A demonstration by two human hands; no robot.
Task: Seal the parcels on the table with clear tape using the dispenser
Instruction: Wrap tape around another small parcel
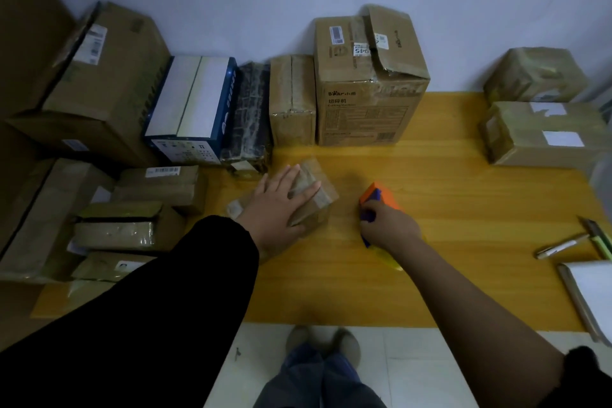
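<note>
A small brown parcel (318,199) wrapped in glossy tape lies on the wooden table (447,209) near its middle. My left hand (281,205) rests flat on top of it, fingers straight and spread. To the right, my right hand (387,225) grips the orange and blue tape dispenser (379,197), which sits on the table just beside the parcel without touching it. A yellow part of the dispenser (390,258) shows under my wrist.
Many cardboard boxes stand along the wall and pile up at the left (99,83). A large open-flapped box (367,83) stands at the back centre. Two taped parcels (543,129) sit at the right. Pens (563,245) and a notebook (592,291) lie at the right edge.
</note>
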